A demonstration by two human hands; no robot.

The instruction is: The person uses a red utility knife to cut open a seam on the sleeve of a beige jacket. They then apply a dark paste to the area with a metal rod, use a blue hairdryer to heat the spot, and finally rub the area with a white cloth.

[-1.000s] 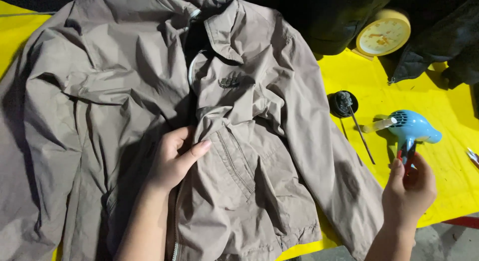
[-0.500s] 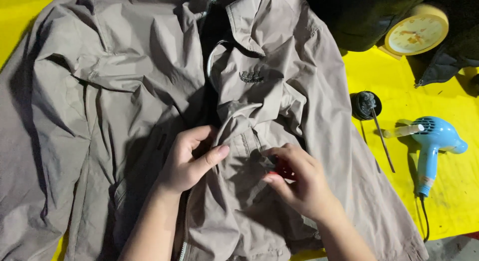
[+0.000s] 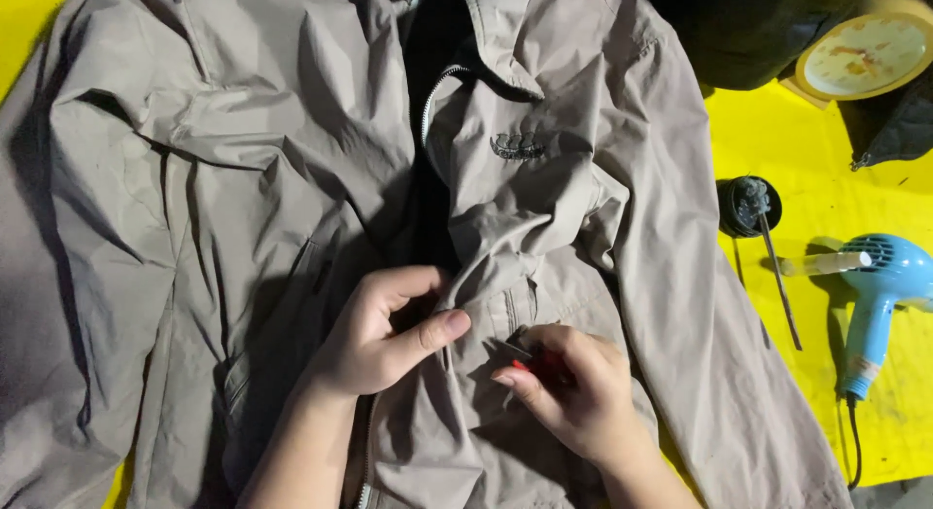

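Your right hand (image 3: 573,397) has its grip closed on a small red-handled tool (image 3: 533,365), the thin metal tip resting on the fabric just beside the front opening. Your left hand (image 3: 384,334) pinches the front edge of the grey jacket (image 3: 243,178), thumb pressed on the cloth, holding a fold. The jacket lies spread open across the yellow bench (image 3: 777,140). To your right, well apart, lie a blue hair dryer (image 3: 880,295) and a round clock (image 3: 870,57).
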